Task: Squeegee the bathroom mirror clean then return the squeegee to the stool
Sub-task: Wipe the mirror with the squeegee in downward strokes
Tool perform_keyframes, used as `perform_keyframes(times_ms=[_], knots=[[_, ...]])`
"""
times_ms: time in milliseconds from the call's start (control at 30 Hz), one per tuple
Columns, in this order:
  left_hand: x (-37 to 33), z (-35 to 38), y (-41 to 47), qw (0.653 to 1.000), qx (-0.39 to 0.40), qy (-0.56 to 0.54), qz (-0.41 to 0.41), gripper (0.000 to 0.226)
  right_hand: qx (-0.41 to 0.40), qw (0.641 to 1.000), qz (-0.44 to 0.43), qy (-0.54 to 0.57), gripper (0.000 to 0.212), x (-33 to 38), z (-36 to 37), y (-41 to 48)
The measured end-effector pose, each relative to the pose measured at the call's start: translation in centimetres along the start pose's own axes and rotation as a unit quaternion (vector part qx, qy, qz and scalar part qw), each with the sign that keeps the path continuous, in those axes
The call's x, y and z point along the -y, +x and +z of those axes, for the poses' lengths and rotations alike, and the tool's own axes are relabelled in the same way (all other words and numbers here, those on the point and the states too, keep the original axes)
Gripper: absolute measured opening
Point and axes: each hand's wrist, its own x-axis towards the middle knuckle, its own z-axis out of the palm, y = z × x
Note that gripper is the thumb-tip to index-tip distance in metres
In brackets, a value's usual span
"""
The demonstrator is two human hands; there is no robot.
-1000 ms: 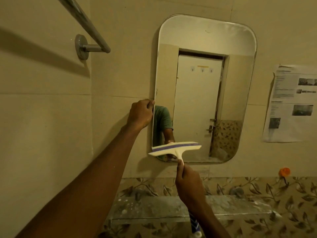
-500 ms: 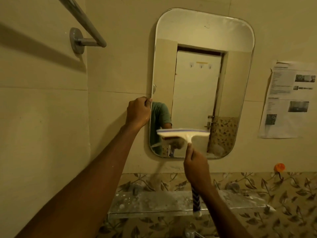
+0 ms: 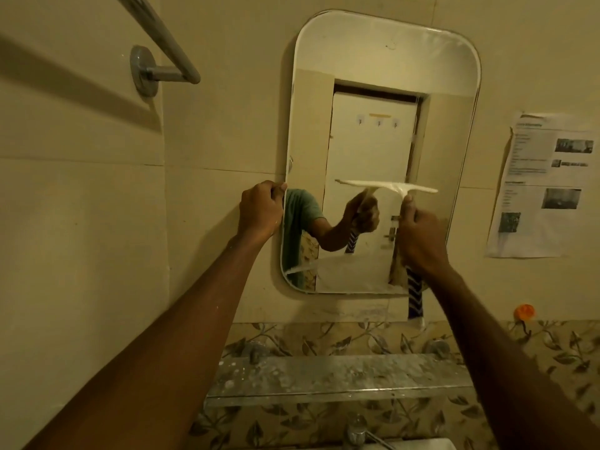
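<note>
bathroom wall [image 3: 211,131]: plain beige tiles, with a leafy-pattern tile band [image 3: 341,336] lower down
tap [image 3: 357,431]: chrome, right at the bottom edge, 6 o'clock from the mirror
shelf [image 3: 324,371]: grubby, paint-speckled ledge, also at 6 o'clock under the mirror, a bit further back than the tap
left hand [image 3: 259,207]: fingers curled round the mirror's edge at about 9 o'clock
right hand [image 3: 420,238]: wrapped round the squeegee handle, thumb up near the neck; striped handle end pokes out at 6 o'clock below the wrist
squeegee [image 3: 373,184]: cream blade roughly level, meeting its own reflection on the glass, a bit right of the mirror's middle
mirror [image 3: 373,60]: rounded corners, reflects a door and the person's arm
printed sheet [image 3: 545,186]: stuck on the wall at 3 o'clock from the mirror
orange hook [image 3: 524,311]: around 4 o'clock
towel rail [image 3: 162,37]: up at 10 o'clock
</note>
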Motion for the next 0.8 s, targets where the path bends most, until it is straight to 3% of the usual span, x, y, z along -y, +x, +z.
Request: perform_keyframes(times_ms=[267,400,567,800], knots=[[0.0,0.2,-0.3,1.0,-0.023,0.017,0.013,0.039,0.06,0.993,0.101,-0.013,0.054,-6.9,3.5,-12.4],[-0.1,0.1,-0.3,1.0,-0.023,0.019,0.008,0.041,0.06,0.992,0.111,0.009,0.055,-5.7,1.1,-9.0],[0.0,0.3,-0.3,0.999,-0.034,0.018,0.013,0.038,-0.013,0.999,0.035,0.035,0.061,-2.4,-0.9,-1.6],[0.3,0.4,-0.2,0.999,-0.037,0.021,0.018,0.039,0.021,0.996,0.088,0.008,0.054,-6.8,3.8,-10.6]])
